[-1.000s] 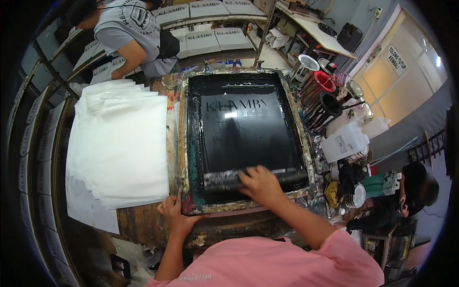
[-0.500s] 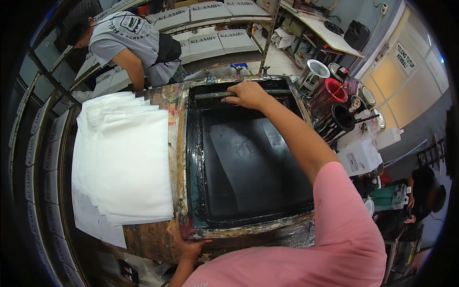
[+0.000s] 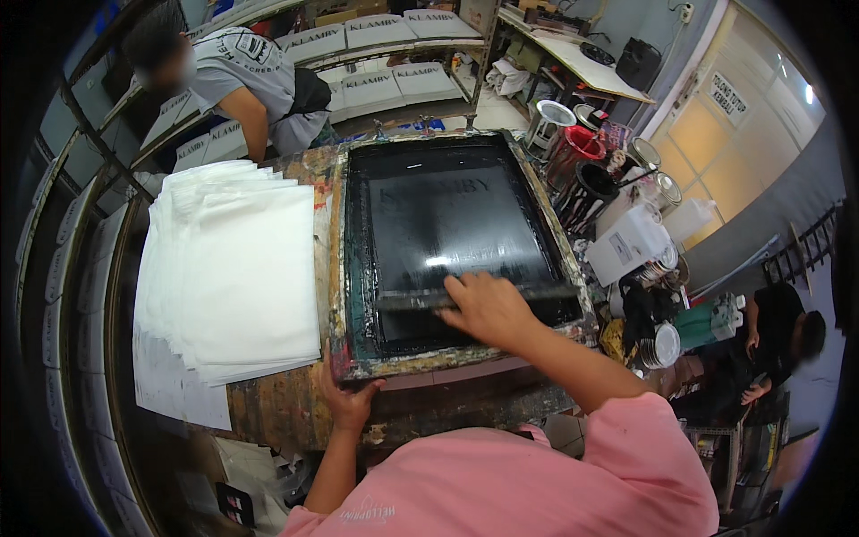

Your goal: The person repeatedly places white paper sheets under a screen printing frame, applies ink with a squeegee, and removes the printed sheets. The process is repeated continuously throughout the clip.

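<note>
A screen-printing frame [image 3: 337, 242] with worn, paint-stained wooden edges lies on the table. Black ink coats its mesh [image 3: 456, 224], where faint lettering shows near the far end. My right hand [image 3: 490, 311] is closed around the middle of a long, dark squeegee [image 3: 413, 302], which lies across the near part of the mesh. At the frame's near left corner my left hand [image 3: 349, 401] grips the edge; some of its fingers are hidden. Left of the frame lies a loose stack of thin white sheets or bags [image 3: 255, 286].
Open ink pots [image 3: 595, 182], cans and white plastic jugs [image 3: 629, 240] crowd the right side. Racks with printed white pieces [image 3: 371, 92] stand behind and to the left. A co-worker in grey [image 3: 250, 85] bends at the far left; another person [image 3: 774, 336] sits at the right.
My right hand has drawn the squeegee from the frame's far end toward me, near the close edge. Lettering now shows on the mesh. My left hand stays at the corner.
</note>
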`<state>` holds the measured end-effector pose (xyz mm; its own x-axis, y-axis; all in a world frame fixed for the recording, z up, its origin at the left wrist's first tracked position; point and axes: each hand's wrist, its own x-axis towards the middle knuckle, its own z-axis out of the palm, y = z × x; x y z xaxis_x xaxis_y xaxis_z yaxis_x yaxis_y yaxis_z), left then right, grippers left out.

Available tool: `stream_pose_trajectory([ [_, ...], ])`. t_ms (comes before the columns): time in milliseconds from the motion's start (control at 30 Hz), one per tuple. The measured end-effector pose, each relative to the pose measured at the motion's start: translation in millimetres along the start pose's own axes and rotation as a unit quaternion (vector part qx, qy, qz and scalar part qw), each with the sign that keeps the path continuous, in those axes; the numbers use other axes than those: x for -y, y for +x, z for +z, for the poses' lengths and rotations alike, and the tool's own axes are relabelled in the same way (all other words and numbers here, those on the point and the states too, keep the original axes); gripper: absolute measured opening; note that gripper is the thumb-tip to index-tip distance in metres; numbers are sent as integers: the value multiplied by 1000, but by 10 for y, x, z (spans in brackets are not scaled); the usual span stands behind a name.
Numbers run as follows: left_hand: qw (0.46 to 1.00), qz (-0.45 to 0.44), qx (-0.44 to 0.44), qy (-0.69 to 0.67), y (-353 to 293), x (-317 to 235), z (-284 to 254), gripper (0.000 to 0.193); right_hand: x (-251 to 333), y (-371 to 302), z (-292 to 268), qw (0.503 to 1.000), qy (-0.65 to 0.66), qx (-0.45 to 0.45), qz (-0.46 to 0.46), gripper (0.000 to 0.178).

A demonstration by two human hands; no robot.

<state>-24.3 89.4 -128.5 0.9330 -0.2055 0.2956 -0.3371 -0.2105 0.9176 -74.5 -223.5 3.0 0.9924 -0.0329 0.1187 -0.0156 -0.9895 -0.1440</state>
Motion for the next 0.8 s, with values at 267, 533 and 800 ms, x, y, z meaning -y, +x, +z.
stream_pose_trajectory([
  [267, 972, 104, -103, -184, 1045, -1218, 138, 95, 370, 117, -1502, 968, -83, -234, -33, 36],
  [533, 993, 60, 14, -96, 2965, -82, 1131, 22, 24, 1127, -2270, 927, -82, -359, -68, 42],
  [800, 941, 249, 117, 196, 3703, 940, 1895, 20, 4, 1347, -2641, 940, -101, -325, -17, 62],
])
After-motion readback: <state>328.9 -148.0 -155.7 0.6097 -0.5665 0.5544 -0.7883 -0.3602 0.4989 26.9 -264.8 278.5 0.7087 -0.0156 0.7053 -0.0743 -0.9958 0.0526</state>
